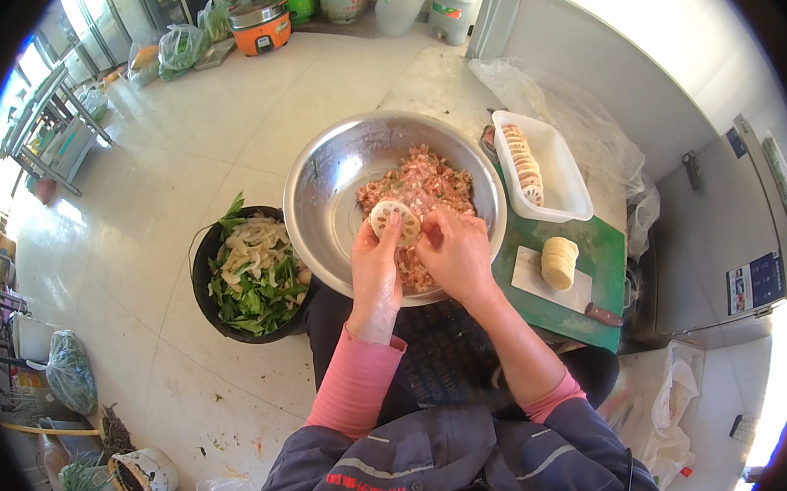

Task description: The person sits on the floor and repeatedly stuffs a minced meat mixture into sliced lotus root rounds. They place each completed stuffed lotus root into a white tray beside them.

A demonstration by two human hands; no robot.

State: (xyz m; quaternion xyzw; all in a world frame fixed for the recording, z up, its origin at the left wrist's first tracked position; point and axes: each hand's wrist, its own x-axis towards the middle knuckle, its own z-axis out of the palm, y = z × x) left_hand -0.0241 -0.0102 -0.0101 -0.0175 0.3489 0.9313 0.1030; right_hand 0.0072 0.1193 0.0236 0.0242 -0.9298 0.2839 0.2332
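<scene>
My left hand (pixel 375 260) grips a lotus root slice (pixel 386 220), thumb pressed across its pale, holed face. Fingers curled, my right hand (pixel 458 244) pinches at the slice's right edge; its fingertips are partly hidden. Both hands are above a wide stainless steel bowl (pixel 324 182) of pink minced meat (pixel 423 175) flecked with green. To the right, a white plastic tub (pixel 563 172) contains a row of lotus root slices (pixel 523 158) along its left side. A short stack of lotus root slices (pixel 559 263) rests on the blade of a cleaver (pixel 602 314) with a brown handle.
The cleaver and tub lie on a green cutting board (pixel 542 310). Left of the bowl stands a black bucket (pixel 209 306) with leafy greens and sliced pale vegetables. Crumpled plastic sheeting (pixel 583 116) lies beyond the tub, beside a metal cabinet (pixel 694 245). An orange cooker (pixel 261 32) is farther back.
</scene>
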